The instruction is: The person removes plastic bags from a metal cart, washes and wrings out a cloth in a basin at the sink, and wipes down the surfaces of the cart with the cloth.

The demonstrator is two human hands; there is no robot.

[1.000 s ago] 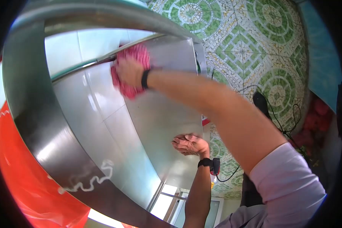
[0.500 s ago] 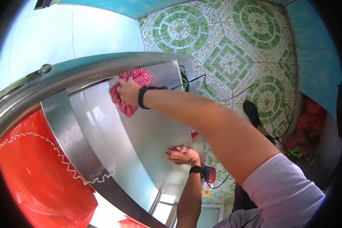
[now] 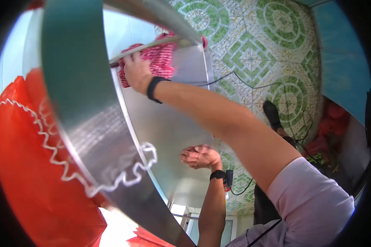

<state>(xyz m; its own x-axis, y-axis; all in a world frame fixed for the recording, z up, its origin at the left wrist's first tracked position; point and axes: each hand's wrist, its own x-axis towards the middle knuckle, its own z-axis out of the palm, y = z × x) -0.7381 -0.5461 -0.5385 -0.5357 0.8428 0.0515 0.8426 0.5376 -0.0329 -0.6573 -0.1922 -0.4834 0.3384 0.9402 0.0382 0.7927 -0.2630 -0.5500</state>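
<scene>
My right hand (image 3: 138,74) holds a pink-and-white patterned cloth (image 3: 163,59) against the top edge of a steel panel (image 3: 165,111), at its upper left end. Part of the cloth hangs over the metal rim, and its folds hide some of the fingers. Lower down, my left hand (image 3: 200,157) rests on the same steel surface near its right edge, with slightly bent fingers and nothing visible in them. Both wrists wear black bands.
A broad steel strip (image 3: 86,103) crosses the left side close to the camera. Red plastic sheeting with a white wavy trim (image 3: 53,160) hangs beyond it. Green-and-white floor tiles (image 3: 251,53), a black cable (image 3: 259,87) and a black shoe (image 3: 271,113) lie right.
The view has tilted and the steel strip looms larger. My right hand has carried the cloth up to the panel's top rim. My left hand remains on the panel.
</scene>
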